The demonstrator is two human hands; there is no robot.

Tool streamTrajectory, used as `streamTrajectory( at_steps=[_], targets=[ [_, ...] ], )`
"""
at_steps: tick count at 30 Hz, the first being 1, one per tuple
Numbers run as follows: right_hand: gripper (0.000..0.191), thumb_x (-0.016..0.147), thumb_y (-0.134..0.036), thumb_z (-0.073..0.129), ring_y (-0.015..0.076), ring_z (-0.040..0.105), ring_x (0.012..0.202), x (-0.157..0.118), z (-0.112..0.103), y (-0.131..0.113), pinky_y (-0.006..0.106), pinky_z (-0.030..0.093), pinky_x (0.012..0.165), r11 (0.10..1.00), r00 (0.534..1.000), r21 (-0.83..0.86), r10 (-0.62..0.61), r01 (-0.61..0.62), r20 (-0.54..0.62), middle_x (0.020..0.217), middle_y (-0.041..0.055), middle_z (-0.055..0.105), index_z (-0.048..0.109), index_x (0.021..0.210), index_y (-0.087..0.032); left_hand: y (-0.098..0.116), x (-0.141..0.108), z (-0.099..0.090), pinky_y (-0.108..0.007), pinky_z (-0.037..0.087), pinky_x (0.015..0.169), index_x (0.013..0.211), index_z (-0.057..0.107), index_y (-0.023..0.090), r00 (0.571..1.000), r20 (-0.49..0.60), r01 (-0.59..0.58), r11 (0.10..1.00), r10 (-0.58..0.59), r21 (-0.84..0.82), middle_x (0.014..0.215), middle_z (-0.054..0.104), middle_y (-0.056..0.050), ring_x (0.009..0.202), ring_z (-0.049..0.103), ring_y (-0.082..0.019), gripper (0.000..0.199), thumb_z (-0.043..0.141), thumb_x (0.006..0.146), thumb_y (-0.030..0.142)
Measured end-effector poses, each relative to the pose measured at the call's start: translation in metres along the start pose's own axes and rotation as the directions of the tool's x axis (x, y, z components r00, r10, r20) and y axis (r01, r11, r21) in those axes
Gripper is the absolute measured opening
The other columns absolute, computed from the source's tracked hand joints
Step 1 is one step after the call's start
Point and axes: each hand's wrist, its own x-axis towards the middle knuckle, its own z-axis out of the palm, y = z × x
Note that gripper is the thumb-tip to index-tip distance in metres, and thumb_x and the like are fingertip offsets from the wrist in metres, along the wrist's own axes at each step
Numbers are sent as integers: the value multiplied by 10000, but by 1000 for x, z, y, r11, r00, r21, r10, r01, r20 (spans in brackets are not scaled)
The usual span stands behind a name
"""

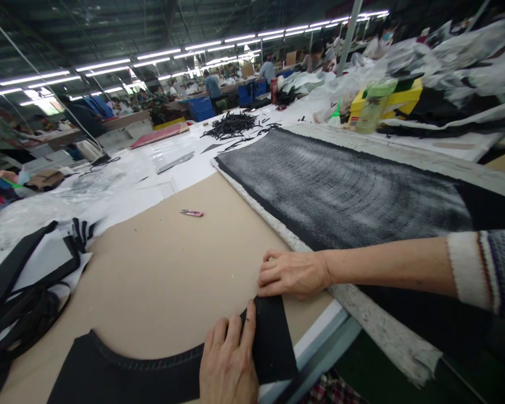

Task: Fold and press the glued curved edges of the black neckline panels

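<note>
A curved black fabric piece (151,379), with a row of light stitches or notches along its inner edge, lies on the tan board (164,264). My left hand (231,359) rests on its right part, fingers stretched along the curved edge. At the upper corner of the same piece is my right hand (297,273), its fingers curled in and closed on the tip. The fingertips of that hand are partly hidden. Farther up the board lies a small pair of thread snips (192,213) with a pink handle.
Right of the board, a black panel (340,185) with whitish marks lies on a pale padded sheet (387,320). Black strips (231,124) are heaped beyond it. More black strips (25,303) lie at left. A yellow box (406,98) and a greenish bottle (374,106) stand back right.
</note>
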Motion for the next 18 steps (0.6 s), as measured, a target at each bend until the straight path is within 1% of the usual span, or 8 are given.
streamTrajectory(
  at_steps=[3,6,10,13,15,18],
  targets=[
    [326,867,-156,469,213,510,975,-1,-1,-1,404,302,929,1000,1000,7,19,-19,3,1057,87,590,533,1187,-140,2,4,-2,-351,354,755,1345,449,276,1000,16,16,1000,-16,17,874,563,-7,810,431,-195,649,553,739,69],
    [321,869,-147,463,207,514,960,-1,-4,-2,396,306,919,999,999,26,45,-45,-2,1052,89,594,535,1182,-142,4,6,-3,-352,347,753,1329,469,277,1000,17,13,999,-13,40,877,557,-8,813,427,-194,627,563,741,80],
    [342,848,-121,459,203,526,948,-1,-6,-6,382,322,898,986,987,61,155,-153,-31,1038,95,595,540,1179,-140,5,6,-3,-352,344,756,1307,494,267,1000,8,2,997,-3,75,878,551,-9,806,424,-190,597,582,741,100],
    [385,814,-110,479,212,510,983,1,-6,-15,400,315,916,976,978,76,206,-203,-41,1095,95,583,538,1193,-153,6,5,-3,-353,341,760,1301,498,267,1000,9,2,997,-3,82,879,551,-8,810,430,-192,592,581,740,98],
    [362,838,-114,468,212,497,1010,4,-6,-22,416,302,948,972,973,82,225,-221,-44,1120,96,575,544,1190,-159,6,5,-3,-351,339,762,1295,504,260,1000,5,3,997,-3,82,879,554,-8,812,431,-193,589,577,736,90],
    [302,912,-145,419,213,493,1007,9,-6,-33,445,293,979,959,960,77,278,-274,-44,1086,100,582,555,1182,-153,6,5,-2,-349,337,760,1294,507,254,1000,-4,0,997,0,75,871,561,-9,805,433,-195,588,575,733,89]
  ],
)
